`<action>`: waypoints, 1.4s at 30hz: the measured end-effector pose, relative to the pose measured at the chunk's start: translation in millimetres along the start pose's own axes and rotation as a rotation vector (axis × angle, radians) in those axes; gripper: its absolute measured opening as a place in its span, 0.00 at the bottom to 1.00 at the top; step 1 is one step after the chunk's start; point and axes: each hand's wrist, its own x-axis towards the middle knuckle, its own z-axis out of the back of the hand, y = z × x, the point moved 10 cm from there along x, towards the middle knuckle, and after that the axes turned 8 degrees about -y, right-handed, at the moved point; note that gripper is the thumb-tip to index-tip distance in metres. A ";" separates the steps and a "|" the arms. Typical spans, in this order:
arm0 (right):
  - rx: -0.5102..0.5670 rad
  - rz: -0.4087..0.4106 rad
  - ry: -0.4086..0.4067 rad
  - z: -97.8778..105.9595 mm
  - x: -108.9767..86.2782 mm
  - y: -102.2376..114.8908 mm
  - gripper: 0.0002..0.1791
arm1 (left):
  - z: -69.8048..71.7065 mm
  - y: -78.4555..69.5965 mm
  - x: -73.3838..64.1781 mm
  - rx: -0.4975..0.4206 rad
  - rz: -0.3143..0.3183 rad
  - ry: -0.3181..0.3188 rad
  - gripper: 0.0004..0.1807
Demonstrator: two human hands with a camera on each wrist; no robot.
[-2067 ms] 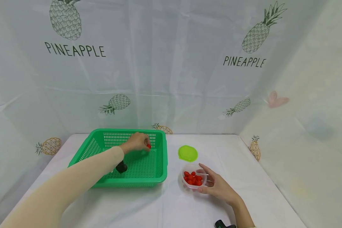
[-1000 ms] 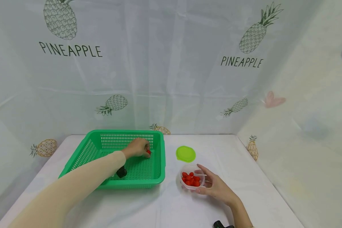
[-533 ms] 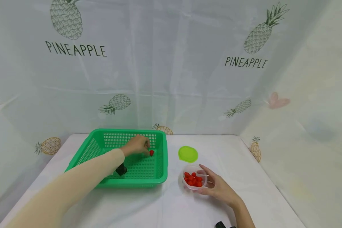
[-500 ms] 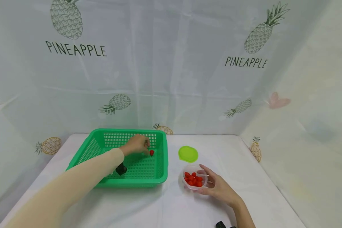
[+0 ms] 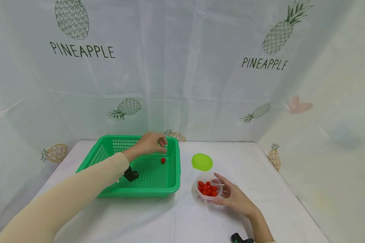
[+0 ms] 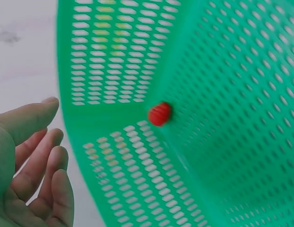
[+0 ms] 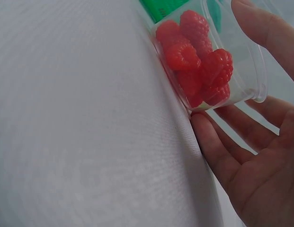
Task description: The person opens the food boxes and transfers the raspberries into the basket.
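My left hand is raised over the far right part of the green basket, its fingers loosely bent and holding nothing. Beneath it a single raspberry lies on the basket floor; the left wrist view shows this raspberry in the corner, apart from the fingertips. On the table to the right of the basket, my right hand grips a small clear tub by its right side, fingers and thumb curved round it. Several raspberries fill the bottom of the tub.
A lime-green lid lies flat on the white-covered table behind the tub. A black wrist device shows beside the left forearm, over the basket. Behind the table hangs a pineapple-print sheet.
My left hand held a raspberry low in the basket, let it go on the floor there, then rose away from it. The right hand stays at the tub.
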 end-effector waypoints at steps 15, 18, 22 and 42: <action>-0.007 0.006 0.001 -0.3 -0.1 1.1 0.54 | -7.1 -71.2 -6.9 -0.124 -0.108 0.008 0.15; -0.012 -0.007 -0.002 0.0 0.1 0.0 0.53 | -13.2 -85.6 -11.2 -0.145 -0.129 0.013 0.15; -0.008 -0.047 -0.014 1.1 0.1 -3.3 0.54 | -28.6 -102.7 -16.9 -0.161 -0.140 0.045 0.15; 0.017 -0.015 0.003 -0.3 0.0 -2.3 0.53 | -112.0 -139.3 -23.4 -0.128 -0.210 0.248 0.17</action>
